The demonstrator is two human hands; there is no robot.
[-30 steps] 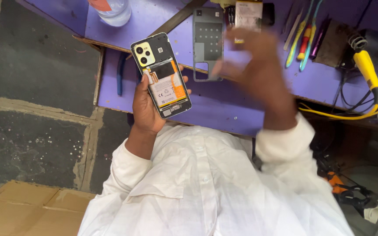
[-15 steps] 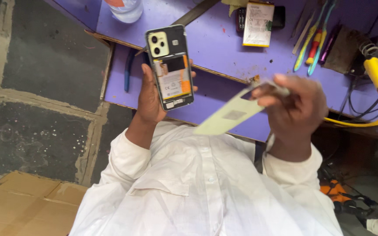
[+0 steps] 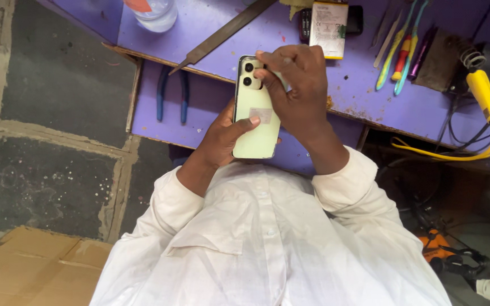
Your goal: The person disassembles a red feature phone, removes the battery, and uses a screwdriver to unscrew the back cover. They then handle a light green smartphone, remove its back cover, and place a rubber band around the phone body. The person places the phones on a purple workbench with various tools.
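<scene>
Phone [image 3: 254,116], pale green with its back cover facing up, sits upright between both hands above the front edge of the purple worktop [image 3: 211,34], over the person's white shirt [image 3: 267,238]. In the head view the left hand [image 3: 225,139] cradles it from the side and below, its grip closed around the lower half with the thumb laid across the back near a small sticker. The right hand [image 3: 296,90] comes down over the top, its grip closed on the upper end, fingertips pressing beside the camera block. On the worktop behind, a long flat file [image 3: 222,34] lies diagonally, a clear plastic bottle [image 3: 154,11] stands at the far left, and a loose battery [image 3: 327,22] rests near the far edge. Coloured hand tools [image 3: 401,48] lie to the right, next to a yellow-handled soldering iron [image 3: 483,93]. Blue-handled pliers [image 3: 171,93] rest on the lower shelf, just left of the phone.
</scene>
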